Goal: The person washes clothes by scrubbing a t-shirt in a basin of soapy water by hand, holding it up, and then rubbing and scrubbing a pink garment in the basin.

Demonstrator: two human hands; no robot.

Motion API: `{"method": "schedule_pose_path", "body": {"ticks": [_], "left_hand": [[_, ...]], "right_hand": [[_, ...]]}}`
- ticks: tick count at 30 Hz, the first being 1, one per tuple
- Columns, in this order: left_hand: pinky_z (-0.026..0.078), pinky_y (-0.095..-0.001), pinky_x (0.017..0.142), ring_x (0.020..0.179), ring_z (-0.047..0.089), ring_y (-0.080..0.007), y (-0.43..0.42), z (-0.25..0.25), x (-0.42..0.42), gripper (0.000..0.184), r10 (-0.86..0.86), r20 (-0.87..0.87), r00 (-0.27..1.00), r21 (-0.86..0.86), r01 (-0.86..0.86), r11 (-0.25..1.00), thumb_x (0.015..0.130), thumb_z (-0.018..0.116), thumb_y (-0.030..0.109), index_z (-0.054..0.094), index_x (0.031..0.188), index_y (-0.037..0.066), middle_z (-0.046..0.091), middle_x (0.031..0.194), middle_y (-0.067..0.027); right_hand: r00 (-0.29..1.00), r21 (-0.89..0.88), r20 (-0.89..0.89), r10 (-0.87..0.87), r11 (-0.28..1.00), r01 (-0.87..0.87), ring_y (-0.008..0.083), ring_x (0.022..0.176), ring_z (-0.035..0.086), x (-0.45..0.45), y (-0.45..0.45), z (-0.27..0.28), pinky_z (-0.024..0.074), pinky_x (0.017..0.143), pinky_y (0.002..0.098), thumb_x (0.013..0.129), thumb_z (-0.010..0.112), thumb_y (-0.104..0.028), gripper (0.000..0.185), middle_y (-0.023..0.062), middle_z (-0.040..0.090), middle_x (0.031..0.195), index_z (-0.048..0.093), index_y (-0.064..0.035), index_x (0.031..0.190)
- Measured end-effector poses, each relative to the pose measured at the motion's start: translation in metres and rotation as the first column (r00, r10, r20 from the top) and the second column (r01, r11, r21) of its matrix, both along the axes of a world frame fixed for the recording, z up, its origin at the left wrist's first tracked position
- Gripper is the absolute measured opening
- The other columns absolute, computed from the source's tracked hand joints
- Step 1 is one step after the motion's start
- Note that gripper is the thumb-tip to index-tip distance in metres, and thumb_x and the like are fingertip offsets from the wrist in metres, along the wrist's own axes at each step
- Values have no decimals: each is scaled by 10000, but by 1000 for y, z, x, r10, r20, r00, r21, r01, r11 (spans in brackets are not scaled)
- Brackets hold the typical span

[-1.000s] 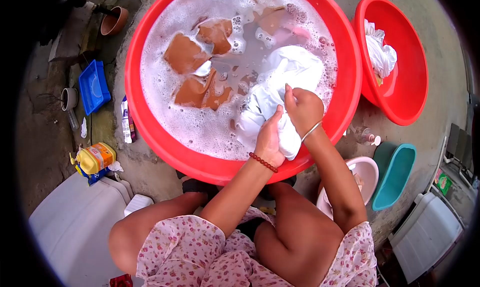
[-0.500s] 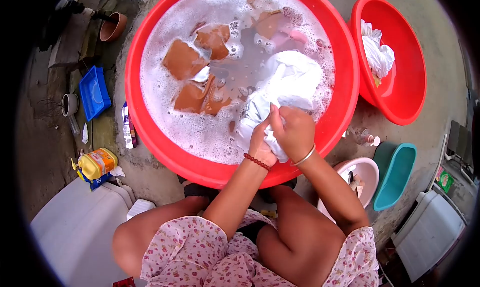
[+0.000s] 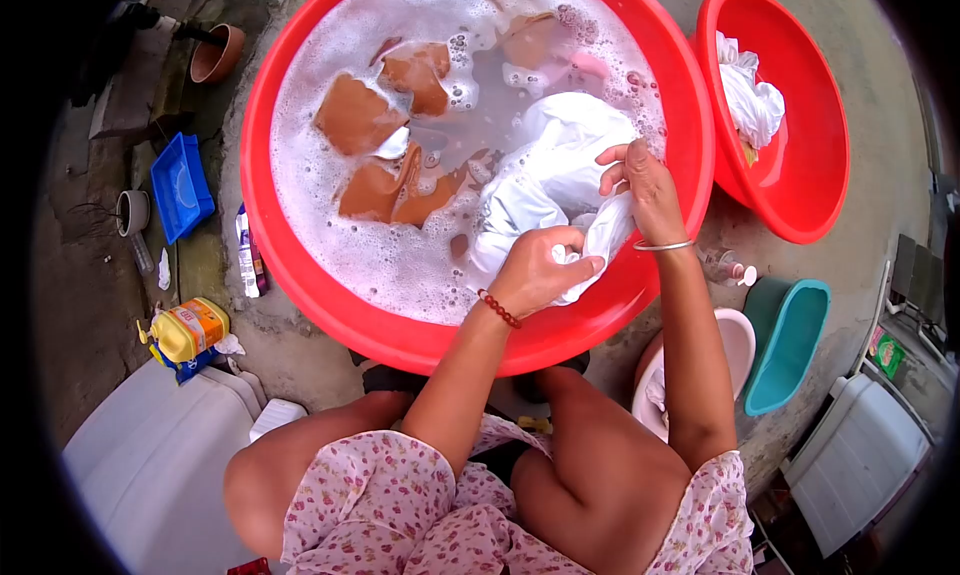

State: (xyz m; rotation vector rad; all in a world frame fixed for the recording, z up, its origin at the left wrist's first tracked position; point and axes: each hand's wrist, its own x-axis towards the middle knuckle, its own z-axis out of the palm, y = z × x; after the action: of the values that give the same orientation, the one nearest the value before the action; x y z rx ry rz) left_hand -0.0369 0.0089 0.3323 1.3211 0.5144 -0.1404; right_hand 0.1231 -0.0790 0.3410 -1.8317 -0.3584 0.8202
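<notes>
A white cloth (image 3: 575, 135) lies bunched and wet at the near right side of a big red basin (image 3: 262, 155) of sudsy water. My left hand (image 3: 540, 270), with a beaded bracelet at the wrist, pinches its near edge between thumb and fingers. To the right, my right hand (image 3: 645, 190) is raised over the basin's inner wall, its fingers curled at a stretched fold of the same cloth; the exact grip there is partly hidden. Brown fabric (image 3: 358, 115) floats in several patches to the left, and something pink (image 3: 590, 67) shows through the foam farther back.
A smaller red basin (image 3: 825, 105) on the right holds another white cloth (image 3: 750, 100). Below it are a clear bottle (image 3: 725, 268), a teal tub (image 3: 790, 345) and a pale pink bowl (image 3: 740, 345). On the left lie a blue tray (image 3: 183, 187) and a yellow jug (image 3: 190, 330).
My hands were together on the bunched cloth; now they are apart. The right hand has moved up and right, drawing a fold of cloth out, while the left stays near the basin's front.
</notes>
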Motion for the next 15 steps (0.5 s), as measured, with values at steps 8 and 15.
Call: {"method": "schedule_pose_path", "body": {"ticks": [8,15], "left_hand": [[396,-249,697,776,518,-138,48,17,-16,189,533,309,788,-750,-143,646,809,549,158,587,826,-26,558,834,-88],[401,-327,943,1068,514,-222,52,11,-15,281,617,231,752,-670,-336,662,841,556,142,559,1047,-48,545,1141,-135]], "right_hand": [[754,-301,8,657,720,-625,142,626,574,9,-6,7,458,598,292,674,775,-329,381,85,611,652,647,10,793],[967,331,-253,-14,938,100,167,948,567,-19,5,-10,437,858,302,774,648,-57,433,97,596,1060,491,63,1159]]}}
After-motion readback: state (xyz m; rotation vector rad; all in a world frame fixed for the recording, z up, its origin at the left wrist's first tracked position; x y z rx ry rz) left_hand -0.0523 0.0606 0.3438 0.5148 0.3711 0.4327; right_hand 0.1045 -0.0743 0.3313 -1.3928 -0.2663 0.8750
